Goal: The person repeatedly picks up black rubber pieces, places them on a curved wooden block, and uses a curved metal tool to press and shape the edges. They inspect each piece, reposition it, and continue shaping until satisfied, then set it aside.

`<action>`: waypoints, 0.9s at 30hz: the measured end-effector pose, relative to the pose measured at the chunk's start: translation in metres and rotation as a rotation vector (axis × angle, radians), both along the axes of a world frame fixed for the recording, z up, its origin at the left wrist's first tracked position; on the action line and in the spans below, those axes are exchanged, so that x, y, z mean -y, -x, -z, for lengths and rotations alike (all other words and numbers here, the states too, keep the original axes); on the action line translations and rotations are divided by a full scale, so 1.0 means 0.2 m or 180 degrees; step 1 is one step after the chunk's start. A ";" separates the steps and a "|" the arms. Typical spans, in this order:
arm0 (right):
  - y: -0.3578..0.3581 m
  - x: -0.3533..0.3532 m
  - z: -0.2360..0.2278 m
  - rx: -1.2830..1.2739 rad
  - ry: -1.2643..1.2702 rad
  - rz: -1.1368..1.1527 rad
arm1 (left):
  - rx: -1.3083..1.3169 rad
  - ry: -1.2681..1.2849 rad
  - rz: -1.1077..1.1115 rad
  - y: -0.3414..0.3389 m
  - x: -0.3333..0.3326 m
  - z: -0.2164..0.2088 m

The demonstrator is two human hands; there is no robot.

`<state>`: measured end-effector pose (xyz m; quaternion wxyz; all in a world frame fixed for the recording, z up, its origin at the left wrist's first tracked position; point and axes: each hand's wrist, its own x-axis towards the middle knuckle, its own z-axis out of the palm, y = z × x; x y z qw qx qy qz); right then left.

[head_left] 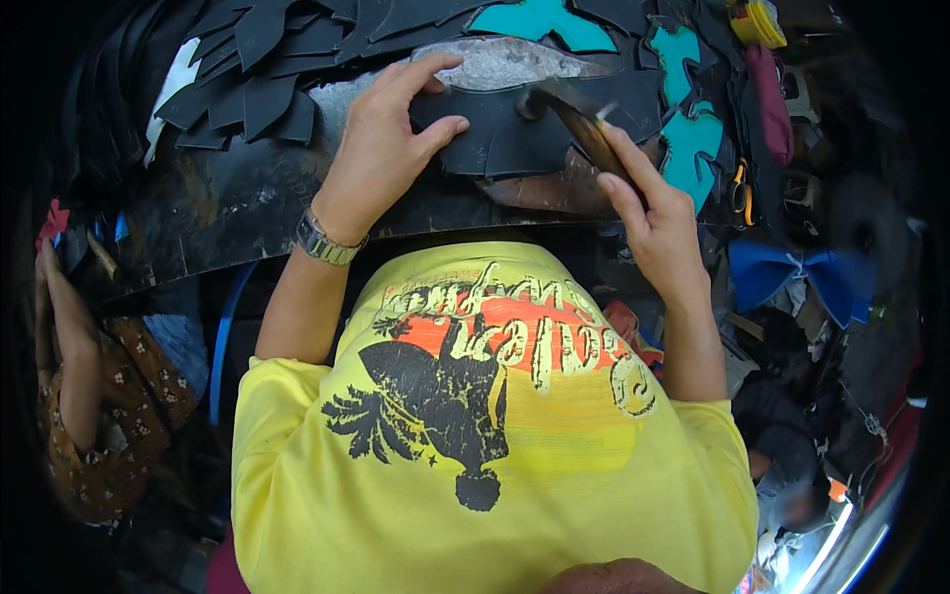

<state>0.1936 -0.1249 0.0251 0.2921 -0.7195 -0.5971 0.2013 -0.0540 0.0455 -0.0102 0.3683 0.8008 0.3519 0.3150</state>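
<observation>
My right hand (653, 213) is closed around the wooden handle of a hammer (584, 134). The hammer's dark head is slightly blurred and sits over a black sheet piece (480, 134) on the worktable. My left hand (388, 129), with a metal watch on the wrist, is at the left end of that piece. Its thumb and forefinger are spread apart, and the thumb tip is at the piece's edge; the other fingers are partly hidden. Under and behind the black piece shows a worn, greyish metal-looking surface (524, 61).
Overlapping black cut pieces (262, 59) cover the table's far left. Teal cut pieces (690, 148) lie at the right, near an orange-handled tool (742, 193). A yellow container (757, 24) stands at the far right. Another person's arm (74, 346) shows at the left.
</observation>
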 end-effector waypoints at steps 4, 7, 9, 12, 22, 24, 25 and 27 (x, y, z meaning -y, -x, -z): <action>0.03 0.04 -0.16 -0.0654 -0.0411 0.0274 | -0.0058 -0.0210 0.0126 0.02 -0.04 0.01; 0.09 0.06 -0.20 -0.1986 -0.1747 0.0170 | -0.0110 -0.0173 0.0091 0.09 -0.05 0.01; 0.12 0.02 -0.13 -0.1373 -0.1694 -0.0254 | -0.0135 -0.0120 0.0081 0.11 -0.06 0.01; 0.13 -0.03 -0.07 0.0469 -0.0387 -0.0333 | -0.0182 -0.0039 0.0067 0.12 -0.05 0.01; 0.14 0.00 -0.08 -0.0172 -0.1367 -0.0073 | -0.0235 -0.0070 0.0039 0.17 -0.03 -0.01; 0.14 -0.01 0.01 0.0575 -0.0514 -0.0225 | -0.0209 -0.0086 0.0046 0.16 -0.04 -0.01; 0.16 -0.01 0.05 0.0635 0.0197 -0.0113 | -0.0201 -0.0096 0.0089 0.15 -0.04 -0.01; 0.16 -0.03 0.07 0.0553 -0.0128 -0.0138 | -0.0197 -0.0185 0.0082 0.15 -0.05 -0.01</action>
